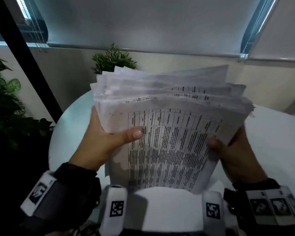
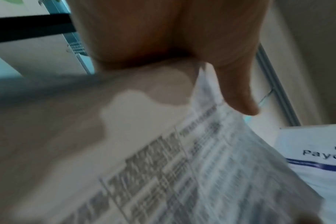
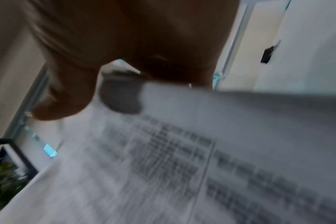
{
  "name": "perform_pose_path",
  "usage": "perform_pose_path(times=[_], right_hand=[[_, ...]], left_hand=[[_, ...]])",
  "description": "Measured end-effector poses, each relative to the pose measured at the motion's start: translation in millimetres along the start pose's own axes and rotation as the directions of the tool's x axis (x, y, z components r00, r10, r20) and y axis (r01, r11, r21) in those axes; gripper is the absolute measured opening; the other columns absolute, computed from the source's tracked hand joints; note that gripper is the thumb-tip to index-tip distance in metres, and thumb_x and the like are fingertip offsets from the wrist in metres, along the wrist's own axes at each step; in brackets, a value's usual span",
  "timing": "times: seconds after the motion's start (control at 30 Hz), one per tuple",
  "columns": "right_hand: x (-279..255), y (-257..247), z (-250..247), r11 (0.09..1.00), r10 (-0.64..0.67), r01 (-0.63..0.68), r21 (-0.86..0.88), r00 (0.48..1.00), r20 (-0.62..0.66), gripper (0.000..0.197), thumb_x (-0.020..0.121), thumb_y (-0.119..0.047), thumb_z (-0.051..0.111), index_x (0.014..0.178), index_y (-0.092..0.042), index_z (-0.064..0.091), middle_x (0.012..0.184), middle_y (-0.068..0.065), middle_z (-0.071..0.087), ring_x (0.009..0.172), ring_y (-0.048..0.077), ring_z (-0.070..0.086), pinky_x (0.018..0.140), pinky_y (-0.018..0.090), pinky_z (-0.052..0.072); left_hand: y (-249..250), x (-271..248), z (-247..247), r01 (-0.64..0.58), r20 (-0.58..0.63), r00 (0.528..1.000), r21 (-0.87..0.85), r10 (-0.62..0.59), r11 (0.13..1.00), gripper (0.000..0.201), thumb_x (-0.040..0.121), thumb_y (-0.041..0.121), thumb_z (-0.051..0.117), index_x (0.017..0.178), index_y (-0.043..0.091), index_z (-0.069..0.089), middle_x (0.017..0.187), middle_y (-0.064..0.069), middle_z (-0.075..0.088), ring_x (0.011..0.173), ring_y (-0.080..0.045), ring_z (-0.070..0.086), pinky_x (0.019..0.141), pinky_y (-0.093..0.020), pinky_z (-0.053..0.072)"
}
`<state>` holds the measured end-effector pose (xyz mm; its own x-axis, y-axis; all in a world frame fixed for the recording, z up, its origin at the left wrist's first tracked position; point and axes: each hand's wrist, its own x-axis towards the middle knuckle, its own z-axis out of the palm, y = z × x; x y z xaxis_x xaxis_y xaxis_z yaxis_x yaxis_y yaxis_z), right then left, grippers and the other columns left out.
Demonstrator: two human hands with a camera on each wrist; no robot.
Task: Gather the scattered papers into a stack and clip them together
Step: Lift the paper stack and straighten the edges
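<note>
A thick, uneven stack of printed papers (image 1: 170,126) stands almost upright above the white round table (image 1: 271,142), its top edges fanned out. My left hand (image 1: 106,138) grips the stack's left side, thumb across the front sheet and fingers hidden behind. My right hand (image 1: 232,155) grips the right side the same way. In the left wrist view the thumb (image 2: 238,91) presses on the blurred stack of papers (image 2: 182,174). In the right wrist view the thumb (image 3: 67,98) lies on the blurred stack of papers (image 3: 182,159). A black binder clip (image 3: 267,53) lies on the table to the right.
A small potted plant (image 1: 112,60) stands behind the stack at the table's far edge. Leafy plants (image 1: 5,106) and a black post (image 1: 29,53) are on the left. A white sheet with blue print (image 2: 316,153) lies on the table. Window blinds (image 1: 143,23) hang behind.
</note>
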<state>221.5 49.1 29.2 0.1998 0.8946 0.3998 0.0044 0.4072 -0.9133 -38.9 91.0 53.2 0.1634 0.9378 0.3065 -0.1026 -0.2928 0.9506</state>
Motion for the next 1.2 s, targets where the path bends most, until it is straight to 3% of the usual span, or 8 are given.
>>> perform_pose_path(times=[0.13, 0.33, 0.5, 0.7, 0.8, 0.93, 1.1, 1.2], right_hand=[[4.5, -8.0, 18.3, 0.997, -0.079, 0.078, -0.027, 0.996, -0.046, 0.091, 0.053, -0.057, 0.081, 0.126, -0.01, 0.051, 0.11, -0.008, 0.07, 0.104, 0.013, 0.066, 0.082, 0.023, 0.054], [8.1, -2.8, -1.3, 1.0, 0.0, 0.0, -0.002, 1.0, 0.001, 0.118, 0.04, -0.056, 0.087, 0.131, 0.002, 0.04, 0.114, 0.005, 0.065, 0.103, 0.014, 0.065, 0.076, 0.022, 0.055], [-0.2, 1.1, 12.5, 0.997, 0.008, -0.008, -0.075, 1.0, -0.002, 0.055, 0.07, -0.034, 0.071, 0.12, -0.017, 0.057, 0.104, -0.019, 0.071, 0.1, 0.002, 0.066, 0.078, 0.014, 0.052], [20.2, -9.3, 8.5, 0.997, -0.083, 0.083, -0.007, 0.995, -0.06, 0.108, 0.045, -0.06, 0.084, 0.129, -0.007, 0.042, 0.105, -0.014, 0.069, 0.103, 0.011, 0.065, 0.08, 0.024, 0.055], [6.3, 8.7, 11.2, 0.999, 0.051, -0.051, -0.009, 0.998, -0.028, 0.089, 0.05, -0.054, 0.085, 0.12, -0.01, 0.055, 0.107, -0.005, 0.072, 0.103, 0.018, 0.067, 0.081, 0.03, 0.056], [0.1, 6.3, 23.9, 0.999, 0.008, -0.012, -0.031, 0.994, -0.113, 0.051, 0.07, -0.041, 0.07, 0.117, -0.026, 0.057, 0.107, -0.015, 0.07, 0.105, 0.009, 0.065, 0.085, 0.025, 0.052], [20.2, -10.1, 12.3, 0.99, -0.1, 0.104, 0.092, 0.994, -0.048, 0.096, 0.062, -0.044, 0.083, 0.135, 0.0, 0.038, 0.13, 0.02, 0.055, 0.118, 0.033, 0.057, 0.095, 0.046, 0.049], [13.1, -2.0, 13.3, 0.999, 0.013, -0.013, 0.037, 1.0, 0.004, 0.089, 0.057, -0.05, 0.084, 0.128, -0.008, 0.05, 0.119, 0.007, 0.066, 0.111, 0.025, 0.063, 0.092, 0.044, 0.052]], left_hand=[[5.9, -5.5, 16.7, -0.08, -0.16, 0.984, 0.015, 0.081, 0.997, 0.06, 0.062, 0.012, 0.084, 0.118, 0.01, 0.062, 0.107, -0.003, 0.073, 0.099, -0.018, 0.07, 0.078, -0.027, 0.058], [-2.8, 2.1, -4.5, 0.005, -0.066, 0.998, -0.049, -0.008, 0.999, 0.095, 0.05, 0.032, 0.09, 0.13, 0.008, 0.046, 0.121, -0.009, 0.066, 0.11, -0.022, 0.066, 0.085, -0.03, 0.056], [-12.3, -9.2, 18.0, 0.013, -0.175, 0.984, -0.012, -0.015, 1.0, 0.045, 0.06, 0.018, 0.081, 0.103, 0.017, 0.069, 0.093, 0.006, 0.076, 0.089, -0.013, 0.072, 0.067, -0.015, 0.054], [-6.6, 6.4, -6.8, -0.028, -0.122, 0.992, -0.084, 0.018, 0.996, 0.093, 0.057, 0.033, 0.089, 0.133, 0.003, 0.044, 0.122, -0.012, 0.065, 0.11, -0.023, 0.066, 0.086, -0.034, 0.056], [-17.7, 0.0, -1.2, 0.066, -0.014, 0.998, 0.008, -0.065, 0.998, 0.077, 0.058, 0.032, 0.088, 0.125, 0.013, 0.056, 0.113, -0.002, 0.071, 0.104, -0.016, 0.068, 0.081, -0.027, 0.058], [-19.4, -10.0, 22.3, -0.005, -0.166, 0.986, 0.101, 0.022, 0.995, 0.051, 0.069, 0.027, 0.076, 0.118, 0.019, 0.063, 0.107, 0.006, 0.072, 0.101, -0.008, 0.067, 0.082, -0.025, 0.056], [-9.4, 3.3, 6.8, -0.05, -0.116, 0.992, -0.057, 0.043, 0.997, 0.086, 0.063, 0.026, 0.086, 0.136, 0.011, 0.042, 0.129, -0.007, 0.061, 0.117, -0.022, 0.061, 0.093, -0.043, 0.053], [-14.7, 2.7, 4.5, 0.014, -0.061, 0.998, -0.039, -0.016, 0.999, 0.083, 0.059, 0.027, 0.088, 0.131, 0.012, 0.05, 0.121, -0.004, 0.067, 0.111, -0.018, 0.065, 0.091, -0.037, 0.055]])
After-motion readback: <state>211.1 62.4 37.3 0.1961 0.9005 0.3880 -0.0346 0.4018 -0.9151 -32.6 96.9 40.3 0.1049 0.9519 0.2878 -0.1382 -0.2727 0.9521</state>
